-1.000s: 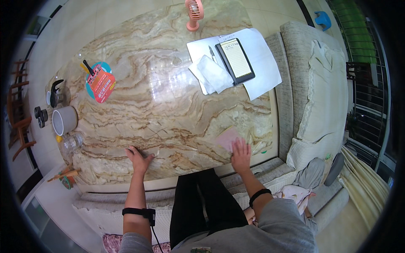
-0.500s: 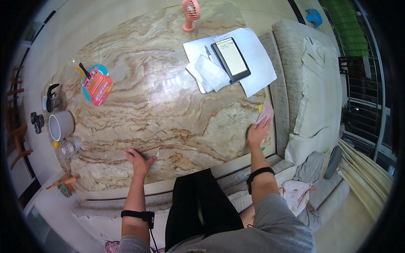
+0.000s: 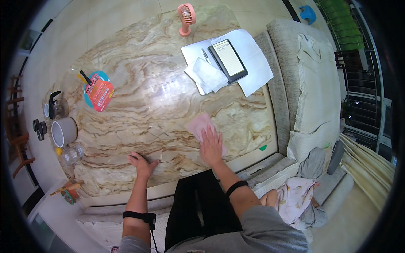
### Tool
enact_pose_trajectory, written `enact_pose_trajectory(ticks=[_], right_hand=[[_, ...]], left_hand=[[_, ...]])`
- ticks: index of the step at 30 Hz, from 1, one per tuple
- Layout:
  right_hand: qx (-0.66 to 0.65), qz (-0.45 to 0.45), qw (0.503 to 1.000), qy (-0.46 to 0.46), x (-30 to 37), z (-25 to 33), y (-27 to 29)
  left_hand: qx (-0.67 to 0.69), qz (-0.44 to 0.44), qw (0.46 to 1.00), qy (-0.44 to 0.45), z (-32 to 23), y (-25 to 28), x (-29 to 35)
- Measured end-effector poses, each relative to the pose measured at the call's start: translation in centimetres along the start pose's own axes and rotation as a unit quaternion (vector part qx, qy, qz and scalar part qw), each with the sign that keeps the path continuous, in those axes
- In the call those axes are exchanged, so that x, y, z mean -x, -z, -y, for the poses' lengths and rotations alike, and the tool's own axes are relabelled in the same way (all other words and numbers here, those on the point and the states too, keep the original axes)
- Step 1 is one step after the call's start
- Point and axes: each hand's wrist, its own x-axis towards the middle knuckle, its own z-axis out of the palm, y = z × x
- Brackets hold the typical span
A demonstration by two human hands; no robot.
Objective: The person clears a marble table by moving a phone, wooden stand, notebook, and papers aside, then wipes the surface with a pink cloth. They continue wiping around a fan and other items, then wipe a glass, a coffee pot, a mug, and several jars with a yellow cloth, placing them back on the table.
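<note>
My right hand (image 3: pixel 211 145) lies flat on a pink cloth (image 3: pixel 200 124) on the marbled tabletop (image 3: pixel 139 114), its fingers stretched out and pressing it down. Part of the cloth is hidden under the palm. To the left, my left hand (image 3: pixel 144 165) rests on the table near its front edge, thumb and fingers apart, with nothing in it. Farther back lie white sheets of paper (image 3: pixel 259 69), a dark-framed tablet (image 3: pixel 228 61), a pen (image 3: pixel 206 56) and a folded white tissue or cloth (image 3: pixel 206 75).
A pink handheld fan (image 3: pixel 186 19) stands at the far edge. On the left are hand fans (image 3: pixel 100 93), a black-handled jug (image 3: pixel 57 105), a white pot (image 3: pixel 64 132) and clear glasses (image 3: pixel 74 153). A grey sofa (image 3: pixel 283 92) borders the right side. A green piece (image 3: pixel 263 147) sits at the table's right edge.
My right hand has moved left from the table's right edge to the middle front, taking the pink cloth along. The cloth is now spread flatter. My left hand stays in about the same place.
</note>
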Motion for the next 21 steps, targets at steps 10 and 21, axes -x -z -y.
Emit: enact_pose_trajectory(ticks=[10,21], right_hand=[[0.136,-0.058,0.971,-0.186,-4.4,-16.0,6.7],[0.041,-0.122,0.909,-0.397,4.8,-10.5,-0.4]], left_hand=[[0.009,0.003,1.0,-0.008,-0.1,0.0,0.2],[0.026,0.012,0.999,0.014,-1.4,0.7,0.9]])
